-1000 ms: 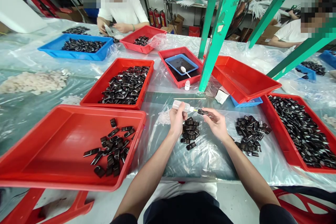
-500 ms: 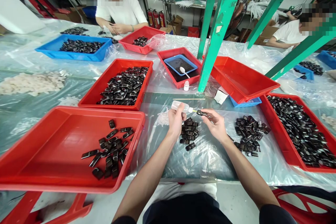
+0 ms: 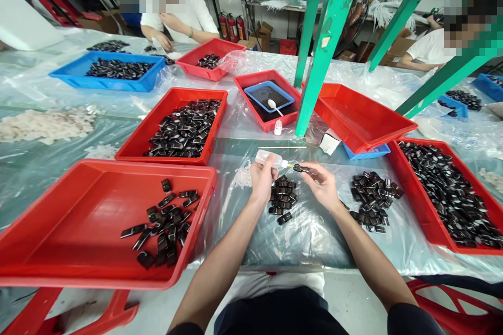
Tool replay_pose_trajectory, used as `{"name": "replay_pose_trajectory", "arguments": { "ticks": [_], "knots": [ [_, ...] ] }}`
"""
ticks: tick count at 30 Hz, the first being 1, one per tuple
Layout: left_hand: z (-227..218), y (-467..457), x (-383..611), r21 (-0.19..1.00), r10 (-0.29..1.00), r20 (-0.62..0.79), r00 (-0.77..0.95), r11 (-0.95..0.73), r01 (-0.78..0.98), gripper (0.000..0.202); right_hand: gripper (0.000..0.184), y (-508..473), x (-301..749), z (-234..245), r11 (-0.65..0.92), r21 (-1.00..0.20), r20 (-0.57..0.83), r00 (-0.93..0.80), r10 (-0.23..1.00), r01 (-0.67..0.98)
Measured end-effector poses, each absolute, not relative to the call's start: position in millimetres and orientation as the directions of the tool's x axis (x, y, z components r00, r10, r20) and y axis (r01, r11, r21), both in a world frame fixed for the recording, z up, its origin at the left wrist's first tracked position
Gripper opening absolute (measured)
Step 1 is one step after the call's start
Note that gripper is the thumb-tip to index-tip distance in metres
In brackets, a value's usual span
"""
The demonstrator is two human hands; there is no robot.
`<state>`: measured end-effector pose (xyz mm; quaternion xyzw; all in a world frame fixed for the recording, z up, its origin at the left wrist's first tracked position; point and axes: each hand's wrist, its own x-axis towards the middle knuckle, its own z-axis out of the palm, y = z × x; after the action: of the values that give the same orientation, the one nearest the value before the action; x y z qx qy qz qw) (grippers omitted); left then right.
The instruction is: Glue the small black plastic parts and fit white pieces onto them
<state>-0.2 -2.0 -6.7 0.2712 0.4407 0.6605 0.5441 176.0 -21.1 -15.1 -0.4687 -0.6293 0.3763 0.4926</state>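
My left hand is closed around a clear squeeze bottle that lies nearly level, its thin yellowish tip pointing right. Between the fingertips of my right hand is a small glossy black plastic piece, held against or very close to that tip. Whether the two touch I cannot tell. Below the hands lies a small pile of like black pieces on the plastic-covered table. Another loose pile sits to the right of my right forearm.
A red tray at left holds some black pieces; fuller red trays stand behind it and at right. Ahead are a white spoon, a small white bottle and a green post. Two people sit across the table.
My hands keep nearly the same pose, bottle tip at the black piece. Across the table, the person at left has raised one hand and parted it from the other.
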Motion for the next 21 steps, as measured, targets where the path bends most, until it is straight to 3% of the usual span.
{"name": "replay_pose_trajectory", "arguments": {
  "ticks": [14, 21],
  "knots": [
    [-3.1, -0.7, 0.2, 0.828, 0.949, -0.207, -0.237, 0.041, -0.559, 0.053, 0.036, -16.0, 183.2, -13.8, 0.243, -0.929, 0.247, -0.023, 0.969, 0.280],
    [-3.8, 4.1, -5.6, 0.729, 0.927, -0.325, -0.188, 0.119, -0.674, 0.048, 0.033, 2.1, 207.3, -23.9, 0.264, -0.787, 0.262, -0.086, 0.961, 0.558]
  ]
}}
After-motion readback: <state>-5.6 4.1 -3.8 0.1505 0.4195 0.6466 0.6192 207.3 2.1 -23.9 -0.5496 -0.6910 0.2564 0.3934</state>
